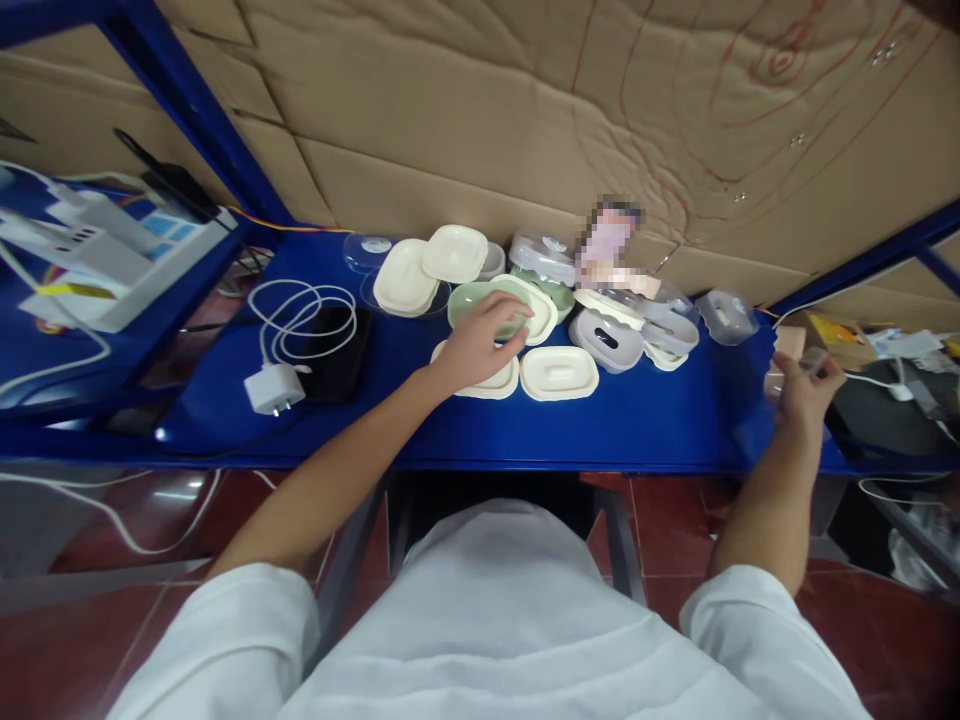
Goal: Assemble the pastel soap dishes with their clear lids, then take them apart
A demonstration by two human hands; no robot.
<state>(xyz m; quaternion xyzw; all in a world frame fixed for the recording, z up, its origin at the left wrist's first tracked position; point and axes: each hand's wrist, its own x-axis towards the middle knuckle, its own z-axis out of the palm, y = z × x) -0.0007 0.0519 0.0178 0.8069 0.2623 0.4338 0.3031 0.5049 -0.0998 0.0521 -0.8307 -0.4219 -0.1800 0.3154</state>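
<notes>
My left hand (487,340) lies over a pale green oval dish (469,297), its fingers spread toward a cream dish piece (541,312). The fingertips partly hide what is under them. Below that hand sit a cream lid (499,382), partly covered by the wrist, and another cream lid (559,373) with a raised bar. Far to the right, my right hand (806,390) is closed at the fingertips around a small clear plastic piece (813,358), whose exact kind I cannot make out.
Behind are stacked cream trays (409,278), a clear cover (540,258), a grey slotted dish (606,340) and another clear cover (727,318). On the left lie a white charger (274,388) with coiled cable and a black device (337,360). Cardboard (435,130) walls the blue table's back.
</notes>
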